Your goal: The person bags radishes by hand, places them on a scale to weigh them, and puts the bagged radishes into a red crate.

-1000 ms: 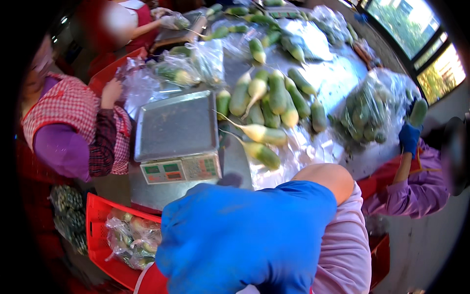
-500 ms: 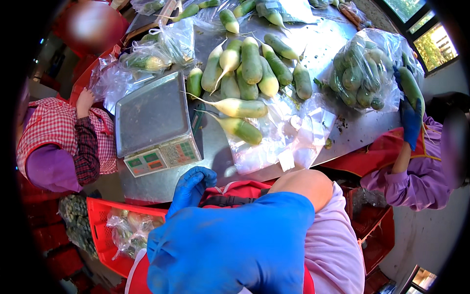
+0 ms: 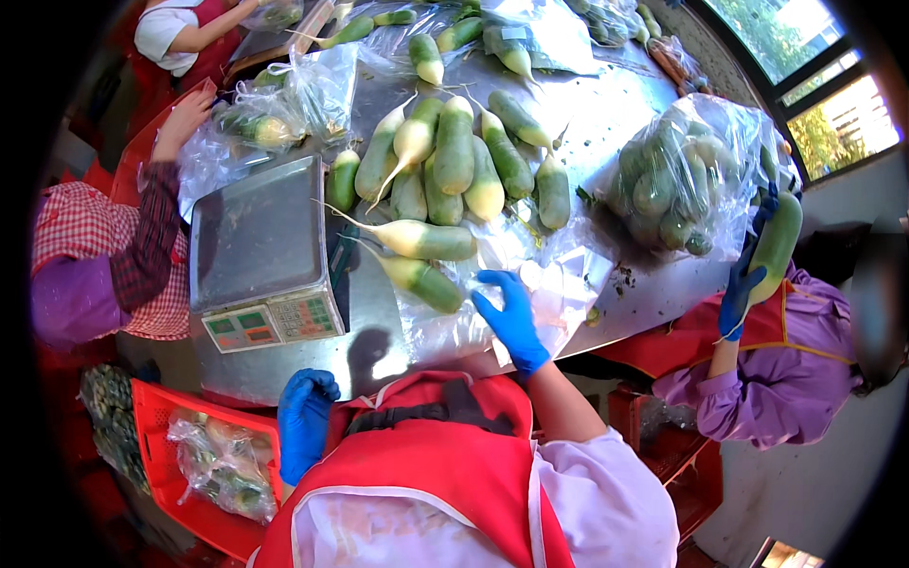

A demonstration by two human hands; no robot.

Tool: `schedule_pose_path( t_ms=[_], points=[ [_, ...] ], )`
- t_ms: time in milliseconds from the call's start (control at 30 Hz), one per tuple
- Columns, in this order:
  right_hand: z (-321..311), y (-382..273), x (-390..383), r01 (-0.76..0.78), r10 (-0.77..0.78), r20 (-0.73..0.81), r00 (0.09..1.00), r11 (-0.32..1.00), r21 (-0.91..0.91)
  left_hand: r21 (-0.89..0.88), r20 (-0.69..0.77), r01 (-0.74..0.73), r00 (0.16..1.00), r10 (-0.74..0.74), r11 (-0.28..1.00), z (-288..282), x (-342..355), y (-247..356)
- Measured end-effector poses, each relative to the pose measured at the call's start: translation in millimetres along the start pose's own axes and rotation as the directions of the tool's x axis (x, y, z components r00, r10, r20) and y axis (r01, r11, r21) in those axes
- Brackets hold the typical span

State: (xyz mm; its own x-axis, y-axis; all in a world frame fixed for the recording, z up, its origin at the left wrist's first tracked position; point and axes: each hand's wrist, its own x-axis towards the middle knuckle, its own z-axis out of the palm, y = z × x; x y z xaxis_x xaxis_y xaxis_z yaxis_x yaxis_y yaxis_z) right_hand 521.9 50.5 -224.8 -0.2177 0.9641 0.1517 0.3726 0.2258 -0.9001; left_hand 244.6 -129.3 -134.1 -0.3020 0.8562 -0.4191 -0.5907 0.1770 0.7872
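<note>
My right hand (image 3: 514, 320), in a blue glove, reaches over the clear plastic bags (image 3: 561, 295) at the table's near side, thumb and fingers apart. My left hand (image 3: 303, 417), gloved too, hangs before the table edge beside my red apron, its fingers curled in with nothing visible in them. Just past my right hand lie two green-and-white radishes, the nearer radish (image 3: 423, 281) and a paler radish (image 3: 426, 240), roots pointing left. A heap of more radishes (image 3: 454, 151) is behind them. A weighing scale (image 3: 260, 237) with a metal pan stands left of these.
A co-worker at the right holds a long radish (image 3: 778, 239) beside a bulging bag of radishes (image 3: 677, 180). Another person's hand (image 3: 185, 115) is at the left. Bagged radishes (image 3: 275, 118) lie beyond the scale. A red crate (image 3: 161, 464) with bagged produce stands below left.
My right hand has swung from close before me, where its arm covered much of the view, out over the plastic bags. My left hand stays low. The person at the left has reached farther away.
</note>
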Motion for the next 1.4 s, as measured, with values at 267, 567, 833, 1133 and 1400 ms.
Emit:
schedule_pose_path(
  t_ms=[267, 567, 833, 1133, 1400],
  points=[
    [-17.2, 60.7, 11.3, -0.018, 0.025, 0.002, 1.0, 0.785, -0.62, -0.032, 0.011, 0.023, 1.0, -0.023, 0.999, 8.3, 0.6, -11.8],
    [-50.0, 76.3, -6.5, 0.025, -0.022, 0.108, 0.994, 0.999, -0.034, 0.08, 0.131, 0.03, 0.991, -0.04, 0.996, 19.2, 20.3, -11.9],
    [-72.6, 45.7, -9.0, 0.067, 0.202, -0.144, 0.969, 0.344, 0.937, 0.364, 0.256, 0.077, 0.95, -0.179, 0.928, 56.1, 48.4, -11.8],
    [-64.2, -9.1, -15.5, -0.019, -0.116, 0.184, 0.976, 0.797, 0.604, 0.5, 0.795, -0.843, 0.537, 0.283, 0.197, 144.8, 110.9, -75.7],
    [-40.3, 58.2, -32.8, 0.084, -0.055, 0.19, 0.98, 0.986, -0.145, 0.509, 0.726, -0.66, 0.674, 0.136, 0.553, 120.9, 121.7, -85.5]
  ],
)
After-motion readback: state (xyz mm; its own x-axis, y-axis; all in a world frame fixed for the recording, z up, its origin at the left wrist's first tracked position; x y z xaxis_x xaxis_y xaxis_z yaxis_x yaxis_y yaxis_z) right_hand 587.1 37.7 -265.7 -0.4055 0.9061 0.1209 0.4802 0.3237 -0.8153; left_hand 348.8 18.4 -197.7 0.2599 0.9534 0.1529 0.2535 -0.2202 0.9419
